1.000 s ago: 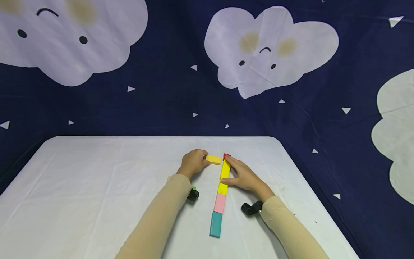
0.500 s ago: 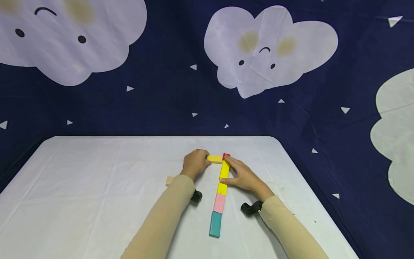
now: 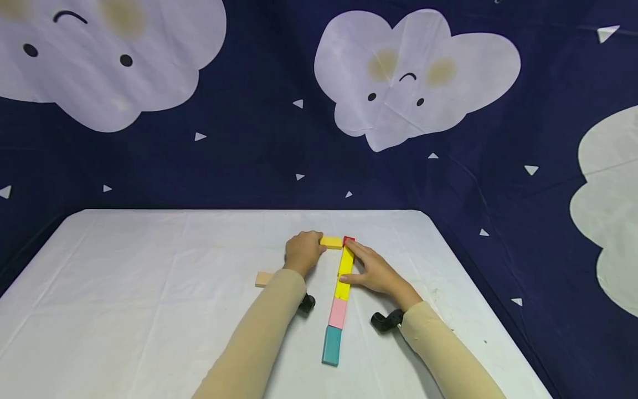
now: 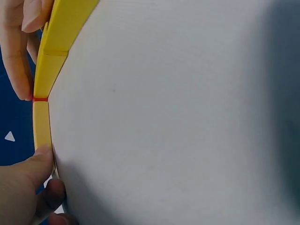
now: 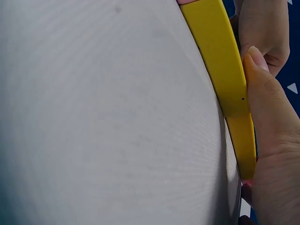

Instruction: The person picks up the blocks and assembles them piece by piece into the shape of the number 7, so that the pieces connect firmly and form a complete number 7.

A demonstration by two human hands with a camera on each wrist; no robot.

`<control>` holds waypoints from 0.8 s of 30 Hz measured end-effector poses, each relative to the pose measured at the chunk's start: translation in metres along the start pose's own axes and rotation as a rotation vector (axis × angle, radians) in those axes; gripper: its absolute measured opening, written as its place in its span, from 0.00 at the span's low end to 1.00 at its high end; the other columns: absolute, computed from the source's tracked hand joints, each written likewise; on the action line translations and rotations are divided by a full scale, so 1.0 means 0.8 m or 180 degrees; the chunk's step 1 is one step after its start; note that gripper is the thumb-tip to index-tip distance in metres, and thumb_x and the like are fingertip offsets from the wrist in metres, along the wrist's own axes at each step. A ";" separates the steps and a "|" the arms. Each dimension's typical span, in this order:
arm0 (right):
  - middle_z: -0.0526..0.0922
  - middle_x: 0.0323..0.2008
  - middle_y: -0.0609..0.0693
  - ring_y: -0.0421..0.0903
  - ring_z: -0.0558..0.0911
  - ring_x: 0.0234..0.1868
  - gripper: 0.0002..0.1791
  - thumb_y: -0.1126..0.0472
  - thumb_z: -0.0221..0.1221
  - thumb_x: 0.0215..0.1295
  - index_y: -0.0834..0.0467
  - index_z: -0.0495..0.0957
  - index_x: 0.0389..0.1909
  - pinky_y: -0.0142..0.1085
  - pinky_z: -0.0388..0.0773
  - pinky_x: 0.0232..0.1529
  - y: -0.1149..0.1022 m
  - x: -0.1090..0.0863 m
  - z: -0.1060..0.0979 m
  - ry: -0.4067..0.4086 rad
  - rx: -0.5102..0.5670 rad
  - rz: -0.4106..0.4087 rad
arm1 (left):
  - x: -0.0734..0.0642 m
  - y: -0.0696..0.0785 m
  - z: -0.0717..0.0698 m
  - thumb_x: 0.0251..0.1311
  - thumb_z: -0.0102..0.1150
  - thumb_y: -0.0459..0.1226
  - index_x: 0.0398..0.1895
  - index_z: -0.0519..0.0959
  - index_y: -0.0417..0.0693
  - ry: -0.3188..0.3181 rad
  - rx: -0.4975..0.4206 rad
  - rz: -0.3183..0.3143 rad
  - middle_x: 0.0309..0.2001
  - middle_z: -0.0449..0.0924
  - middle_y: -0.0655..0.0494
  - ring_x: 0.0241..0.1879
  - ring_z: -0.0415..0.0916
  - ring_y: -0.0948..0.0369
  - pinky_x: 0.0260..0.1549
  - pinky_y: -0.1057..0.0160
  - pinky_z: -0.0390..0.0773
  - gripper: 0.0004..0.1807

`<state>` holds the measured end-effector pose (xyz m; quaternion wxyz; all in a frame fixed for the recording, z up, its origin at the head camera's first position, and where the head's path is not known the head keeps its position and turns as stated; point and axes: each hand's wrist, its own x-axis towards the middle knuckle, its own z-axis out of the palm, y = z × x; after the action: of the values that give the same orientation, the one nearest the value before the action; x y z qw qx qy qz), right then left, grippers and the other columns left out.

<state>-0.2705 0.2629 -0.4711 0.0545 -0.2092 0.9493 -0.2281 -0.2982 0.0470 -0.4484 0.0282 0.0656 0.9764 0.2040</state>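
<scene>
In the head view, my left hand (image 3: 303, 250) pinches a yellow block (image 3: 331, 243) by its left end. The block's other end meets or nearly meets a red block (image 3: 350, 239). A row of blocks runs from the red one toward me: a yellow block (image 3: 346, 258), another yellow block (image 3: 342, 289), a pink block (image 3: 337, 313) and a teal block (image 3: 331, 346). My right hand (image 3: 376, 270) rests along this row with its fingers fairly straight. Its fingertips touch near the red block, and its thumb lies over the nearer yellow block. In the left wrist view, the pinched block (image 4: 42, 122) stands end-on to the red piece.
A plain wooden block (image 3: 263, 279) lies left of my left forearm, partly covered by the sleeve. Black wrist cameras (image 3: 387, 321) sit at both wrists. The white table (image 3: 149, 310) ends at a dark blue cloth (image 3: 259, 155) with cloud prints.
My left hand has slid slightly right with the yellow block, bringing it up to the red block. The left forearm shifted right, uncovering more of the wooden block. My right hand stays put.
</scene>
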 end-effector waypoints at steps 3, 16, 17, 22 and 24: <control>0.54 0.78 0.47 0.54 0.55 0.78 0.56 0.34 0.67 0.54 0.47 0.51 0.79 0.53 0.53 0.75 0.000 -0.001 0.000 -0.0019 0.0003 0.0007 | 0.001 0.003 0.000 0.65 0.61 0.49 0.65 0.76 0.59 -0.0055 0.0010 -0.0028 0.58 0.82 0.56 0.53 0.82 0.52 0.50 0.51 0.80 0.25; 0.54 0.78 0.46 0.53 0.55 0.78 0.56 0.33 0.67 0.54 0.46 0.51 0.79 0.52 0.53 0.76 0.003 0.001 0.002 -0.0052 -0.0035 0.0028 | 0.001 0.014 0.000 0.64 0.63 0.48 0.65 0.76 0.58 -0.0055 0.0099 -0.0164 0.55 0.84 0.54 0.51 0.83 0.53 0.50 0.51 0.81 0.25; 0.54 0.79 0.46 0.53 0.55 0.79 0.56 0.32 0.66 0.54 0.46 0.50 0.79 0.52 0.53 0.76 0.003 0.001 0.002 -0.0058 -0.0028 0.0027 | 0.001 0.015 0.000 0.64 0.63 0.48 0.65 0.76 0.58 -0.0048 0.0110 -0.0176 0.55 0.84 0.54 0.51 0.83 0.53 0.50 0.51 0.81 0.25; 0.53 0.79 0.44 0.52 0.55 0.79 0.56 0.32 0.66 0.54 0.45 0.50 0.79 0.51 0.52 0.76 0.004 0.001 0.002 -0.0059 -0.0016 0.0030 | 0.002 0.019 0.002 0.65 0.62 0.47 0.65 0.75 0.58 -0.0056 0.0134 -0.0241 0.54 0.85 0.53 0.50 0.83 0.52 0.49 0.51 0.81 0.25; 0.53 0.79 0.44 0.52 0.55 0.79 0.56 0.31 0.65 0.54 0.46 0.50 0.79 0.51 0.52 0.76 0.005 0.001 0.001 -0.0064 -0.0029 0.0028 | 0.003 0.020 0.003 0.66 0.61 0.48 0.65 0.76 0.58 -0.0067 0.0123 -0.0251 0.53 0.85 0.52 0.50 0.83 0.52 0.49 0.51 0.81 0.25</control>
<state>-0.2722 0.2654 -0.4735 0.0641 -0.2075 0.9507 -0.2214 -0.2988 0.0629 -0.4439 0.0452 0.0297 0.9816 0.1832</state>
